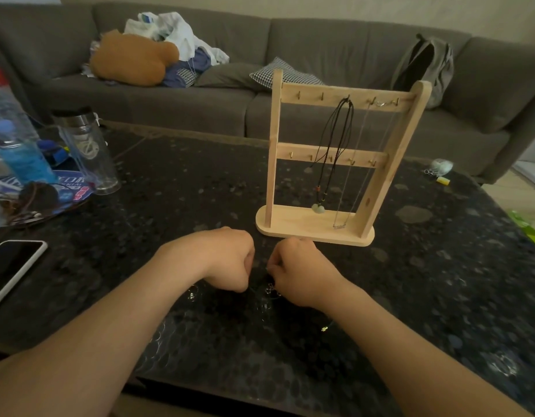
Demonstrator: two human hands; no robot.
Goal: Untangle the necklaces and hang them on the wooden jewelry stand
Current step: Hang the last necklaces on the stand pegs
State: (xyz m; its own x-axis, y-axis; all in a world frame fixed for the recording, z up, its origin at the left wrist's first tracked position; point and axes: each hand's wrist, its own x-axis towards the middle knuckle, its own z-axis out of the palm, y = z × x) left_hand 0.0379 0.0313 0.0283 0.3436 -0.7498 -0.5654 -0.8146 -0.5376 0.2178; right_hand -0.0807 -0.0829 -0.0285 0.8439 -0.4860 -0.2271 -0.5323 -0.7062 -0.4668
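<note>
1. A grey sofa [335,46] runs along the back of the room, carrying a brown plush toy [131,58], a checked cushion [285,74] and a grey backpack [422,67].
2. In front of it is a dark speckled table [176,191], with a phone [13,266] at its left edge and a clear tumbler [85,149] farther back.
3. The wooden jewelry stand [341,164] stands upright right of the table's centre.
4. A black cord necklace [335,145] with a pale green pendant hangs from a hook on the stand's top bar; a thin silver chain [355,164] hangs just to its right, reaching down to the base.
5. The tangled necklaces [269,288] lie on the table in front of the stand, between the two hands.
6. The left hand [227,260] has its fingers curled under, pinching the fine chain at the tangle's left side.
7. The right hand [296,272], just beside it, has its fingers curled and pinching the tangle from the right.
8. A small gold clasp [324,328] lies nearer the person, by the right forearm.
</note>
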